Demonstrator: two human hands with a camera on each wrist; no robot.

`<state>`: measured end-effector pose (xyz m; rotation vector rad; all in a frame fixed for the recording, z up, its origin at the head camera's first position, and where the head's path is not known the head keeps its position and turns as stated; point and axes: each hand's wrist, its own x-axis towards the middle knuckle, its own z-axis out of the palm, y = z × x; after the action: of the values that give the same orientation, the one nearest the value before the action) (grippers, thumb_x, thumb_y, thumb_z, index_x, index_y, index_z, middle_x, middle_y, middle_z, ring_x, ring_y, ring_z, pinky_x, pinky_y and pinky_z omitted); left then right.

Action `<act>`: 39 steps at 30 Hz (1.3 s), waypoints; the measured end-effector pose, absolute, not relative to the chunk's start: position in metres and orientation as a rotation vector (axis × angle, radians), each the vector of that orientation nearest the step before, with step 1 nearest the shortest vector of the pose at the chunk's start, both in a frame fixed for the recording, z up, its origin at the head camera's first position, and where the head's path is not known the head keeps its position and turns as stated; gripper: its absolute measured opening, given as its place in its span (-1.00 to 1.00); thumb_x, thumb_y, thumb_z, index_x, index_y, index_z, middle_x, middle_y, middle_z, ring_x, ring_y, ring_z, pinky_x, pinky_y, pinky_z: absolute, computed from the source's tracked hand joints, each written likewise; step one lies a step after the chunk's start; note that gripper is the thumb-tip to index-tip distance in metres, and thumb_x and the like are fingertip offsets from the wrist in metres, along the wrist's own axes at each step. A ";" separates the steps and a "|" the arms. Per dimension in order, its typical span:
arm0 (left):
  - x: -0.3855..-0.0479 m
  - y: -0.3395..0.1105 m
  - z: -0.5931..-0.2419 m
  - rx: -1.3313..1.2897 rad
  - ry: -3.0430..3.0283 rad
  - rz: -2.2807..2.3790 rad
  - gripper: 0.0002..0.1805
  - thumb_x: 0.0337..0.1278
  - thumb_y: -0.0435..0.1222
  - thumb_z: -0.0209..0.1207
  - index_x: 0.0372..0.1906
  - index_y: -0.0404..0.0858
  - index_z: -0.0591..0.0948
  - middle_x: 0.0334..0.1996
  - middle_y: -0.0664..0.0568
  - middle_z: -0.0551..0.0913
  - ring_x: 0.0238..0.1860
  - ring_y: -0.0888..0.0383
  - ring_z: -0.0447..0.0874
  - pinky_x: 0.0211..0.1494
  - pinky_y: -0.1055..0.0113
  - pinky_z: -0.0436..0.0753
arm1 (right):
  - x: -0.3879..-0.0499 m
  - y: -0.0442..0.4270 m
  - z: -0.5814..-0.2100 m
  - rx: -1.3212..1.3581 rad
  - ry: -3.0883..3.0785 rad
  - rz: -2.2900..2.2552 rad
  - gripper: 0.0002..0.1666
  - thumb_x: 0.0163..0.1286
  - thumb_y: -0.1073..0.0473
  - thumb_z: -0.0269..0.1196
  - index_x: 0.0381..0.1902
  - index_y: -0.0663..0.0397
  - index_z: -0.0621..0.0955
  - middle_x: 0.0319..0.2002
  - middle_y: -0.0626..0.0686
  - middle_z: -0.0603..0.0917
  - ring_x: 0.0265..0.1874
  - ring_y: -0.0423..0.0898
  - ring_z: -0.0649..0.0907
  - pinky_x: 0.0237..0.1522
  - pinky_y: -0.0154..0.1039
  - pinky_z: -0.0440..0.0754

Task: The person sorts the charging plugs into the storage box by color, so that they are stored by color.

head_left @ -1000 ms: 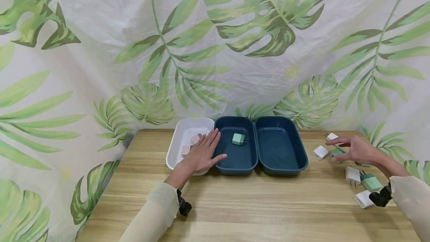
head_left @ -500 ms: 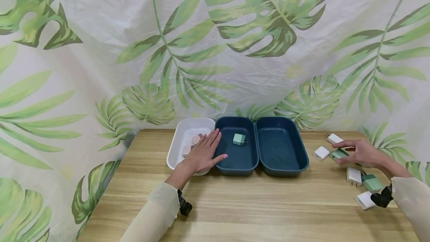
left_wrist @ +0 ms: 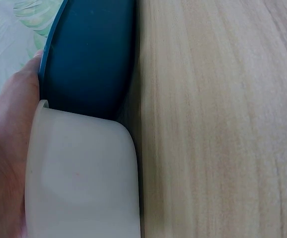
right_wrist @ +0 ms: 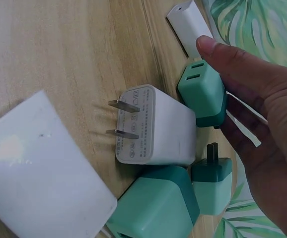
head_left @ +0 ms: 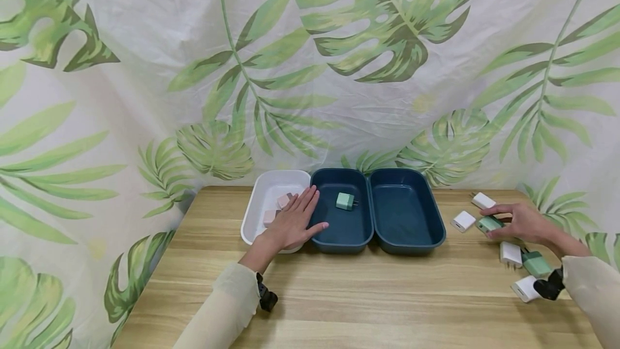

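My left hand (head_left: pixel 289 225) lies with straight fingers across the white tray (head_left: pixel 284 181) and the near blue tray's (head_left: pixel 339 233) adjoining rim; in the left wrist view, part of the hand (left_wrist: pixel 7 153) is against the white tray's (left_wrist: pixel 84 173) edge. Pink chargers (head_left: pixel 269 217) lie partly covered beneath it. On the right, my right hand (head_left: pixel 525 224) pinches a green charger (head_left: pixel 489 223) between thumb and fingers, low at the table. The right wrist view shows this hand (right_wrist: pixel 272 114) round the green charger (right_wrist: pixel 201 91), its far fingers partly hidden.
A green charger (head_left: pixel 345 201) lies in the middle blue tray. Another blue tray (head_left: pixel 404 214) stands to its right. White chargers (head_left: pixel 463 221) and green ones (head_left: pixel 535 263) are scattered around my right hand. Behind the table (head_left: pixel 368 295) hangs a leaf-patterned cloth (head_left: pixel 271 42).
My right hand's fingers have come down and closed in round the green charger, which has turned slightly. The left hand has stayed on the trays.
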<state>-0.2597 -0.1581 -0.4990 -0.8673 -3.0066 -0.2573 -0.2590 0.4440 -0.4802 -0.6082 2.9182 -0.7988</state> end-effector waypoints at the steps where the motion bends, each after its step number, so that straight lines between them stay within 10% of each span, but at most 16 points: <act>1: -0.260 -0.158 -0.500 -0.868 -3.006 -0.254 0.04 0.55 0.39 -0.25 0.74 -0.26 -0.11 0.76 -0.10 -0.20 0.75 0.00 -0.28 0.74 -0.04 -0.08 | -0.258 0.444 -0.480 -0.610 2.914 -0.809 -0.36 0.07 0.03 0.69 0.08 0.17 0.79 0.09 0.27 0.78 -0.01 -0.55 0.58 -0.09 -0.36 0.71; 39: -0.258 -0.157 -0.494 -0.861 -3.031 -0.221 0.02 0.58 0.34 -0.19 0.74 -0.24 -0.16 0.75 -0.10 -0.23 0.75 0.02 -0.33 0.74 -0.02 -0.11 | -0.247 0.435 -0.493 -0.681 2.950 -0.742 -0.52 0.02 0.12 0.71 -0.06 0.03 0.83 -0.08 0.11 0.84 -0.20 -0.43 0.64 -0.30 -0.33 0.68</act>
<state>-0.2584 -0.1570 -0.4942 -0.8612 -3.0314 -0.2209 -0.2472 0.4353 -0.4927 -0.6815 2.9502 -0.7421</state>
